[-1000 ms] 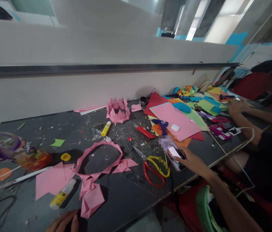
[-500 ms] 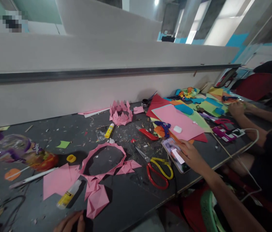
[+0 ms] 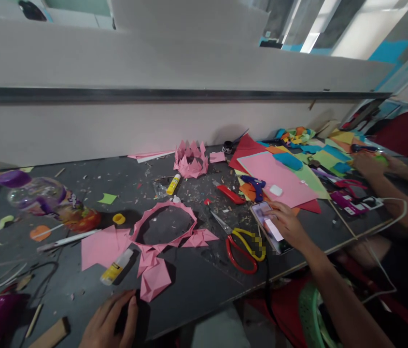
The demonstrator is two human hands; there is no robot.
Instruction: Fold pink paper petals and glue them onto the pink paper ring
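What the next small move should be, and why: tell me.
Probably a tap on the phone with the right hand: it is over the lit screen, while the left hand lies near the pink paper band, apparently holding nothing.

Dark table [image 3: 189, 282] with pink paper ring [image 3: 156, 247], pink crown [image 3: 192, 168], scissors [image 3: 231, 233], phone [image 3: 269, 229], bottle [image 3: 55, 200].

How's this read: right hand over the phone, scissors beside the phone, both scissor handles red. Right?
Not quite: the head view shows the scissors with one red handle and one yellow. They do lie beside the phone, with the right hand over it.
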